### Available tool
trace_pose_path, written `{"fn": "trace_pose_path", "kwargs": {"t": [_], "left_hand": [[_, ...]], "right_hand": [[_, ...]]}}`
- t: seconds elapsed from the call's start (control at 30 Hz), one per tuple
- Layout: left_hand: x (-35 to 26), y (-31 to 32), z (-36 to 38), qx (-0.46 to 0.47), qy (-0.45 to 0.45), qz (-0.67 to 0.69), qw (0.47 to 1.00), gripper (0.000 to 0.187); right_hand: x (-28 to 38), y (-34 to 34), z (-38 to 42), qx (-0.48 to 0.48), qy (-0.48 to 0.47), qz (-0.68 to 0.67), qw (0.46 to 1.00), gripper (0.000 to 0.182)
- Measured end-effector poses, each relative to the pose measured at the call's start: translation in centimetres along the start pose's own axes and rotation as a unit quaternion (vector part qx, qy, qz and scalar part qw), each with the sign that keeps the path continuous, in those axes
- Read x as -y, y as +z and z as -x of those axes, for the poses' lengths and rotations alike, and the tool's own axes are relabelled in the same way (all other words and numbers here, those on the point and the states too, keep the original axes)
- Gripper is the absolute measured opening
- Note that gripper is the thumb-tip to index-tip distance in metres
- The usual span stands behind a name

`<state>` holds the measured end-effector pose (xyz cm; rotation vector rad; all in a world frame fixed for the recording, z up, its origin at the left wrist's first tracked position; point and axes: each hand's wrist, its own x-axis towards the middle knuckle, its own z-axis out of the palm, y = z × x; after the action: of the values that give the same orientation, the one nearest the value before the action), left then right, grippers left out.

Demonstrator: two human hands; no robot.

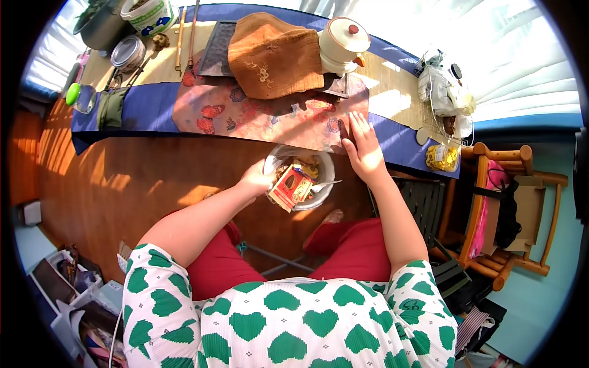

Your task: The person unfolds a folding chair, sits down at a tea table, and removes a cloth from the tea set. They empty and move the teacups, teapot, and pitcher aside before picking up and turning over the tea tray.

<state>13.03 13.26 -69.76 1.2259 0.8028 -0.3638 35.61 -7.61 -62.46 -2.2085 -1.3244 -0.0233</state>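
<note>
Left hand (257, 179): closed on the rim of the bin (330, 175) at its 9 o'clock.
Right hand (366, 150): flat, palm down, gripping nothing; on the right end of the butterfly-patterned mat (270, 119).
Mat: long axis roughly 9 to 3 o'clock; lies toward 10 o'clock from the right hand, the nearer one.
Bin: between the hands, 6 o'clock of the mat's front edge; red carton (291, 187) inside.

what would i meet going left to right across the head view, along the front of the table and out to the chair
Green-lidded jar, dark green pouch, left hand, white bin, right hand, tub of yellow pieces, wooden chair.
</note>
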Motion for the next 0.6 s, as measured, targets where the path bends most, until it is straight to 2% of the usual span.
{"fn": "trace_pose_path", "kwargs": {"t": [0.07, 0.13, 0.2, 0.23, 0.27, 0.33, 0.37, 0.4, 0.47, 0.53, 0.57, 0.6], "left_hand": [[0.4, -0.7, -0.1, -0.003, 0.012, 0.006, 1.0, 0.025], [1.6, -1.5, -0.2, -0.007, 0.029, 0.017, 0.999, 0.025], [2.4, -2.6, 0.2, -0.014, 0.054, 0.021, 0.998, 0.032], [2.5, -3.1, 0.5, -0.023, 0.074, 0.031, 0.996, 0.035], [2.7, -3.8, 0.7, -0.034, 0.095, 0.041, 0.994, 0.037], [3.2, -5.5, 1.4, -0.037, 0.063, 0.058, 0.996, 0.041], [3.2, -6.1, 1.9, -0.052, 0.055, 0.067, 0.995, 0.041], [3.1, -6.6, 2.3, -0.066, 0.049, 0.076, 0.994, 0.041], [3.6, -7.2, 2.6, -0.115, 0.053, 0.094, 0.987, 0.042], [3.6, -7.9, 3.3, -0.149, 0.057, 0.131, 0.979, 0.042], [3.5, -8.5, 3.6, -0.188, 0.031, 0.094, 0.977, 0.042], [3.7, -9.3, 3.9, -0.197, 0.03, 0.072, 0.977, 0.041]], "right_hand": [[-0.1, 1.1, -0.1, 0.071, -0.029, 0.096, 0.992, 0.061], [3.0, 1.1, 0.0, 0.106, -0.061, 0.076, 0.99, 0.064], [5.8, 1.3, 0.8, 0.19, -0.147, 0.039, 0.97, 0.066], [6.9, 1.6, 1.1, 0.25, -0.17, -0.045, 0.952, 0.066], [7.8, 1.8, 0.8, 0.255, -0.197, -0.054, 0.945, 0.066], [8.7, 2.0, -2.1, 0.213, -0.178, -0.036, 0.96, 0.065], [7.8, 3.2, -3.7, 0.132, -0.183, -0.011, 0.974, 0.064], [7.5, 4.0, -5.3, 0.102, -0.14, 0.0, 0.985, 0.064], [6.2, 6.7, -7.0, 0.09, -0.133, 0.042, 0.986, 0.066], [9.1, 6.8, -7.2, 0.127, -0.152, 0.042, 0.979, 0.067], [10.4, 6.8, -7.3, 0.147, -0.163, 0.046, 0.975, 0.068], [11.6, 6.9, -6.8, 0.162, -0.227, 0.019, 0.96, 0.068]]}}
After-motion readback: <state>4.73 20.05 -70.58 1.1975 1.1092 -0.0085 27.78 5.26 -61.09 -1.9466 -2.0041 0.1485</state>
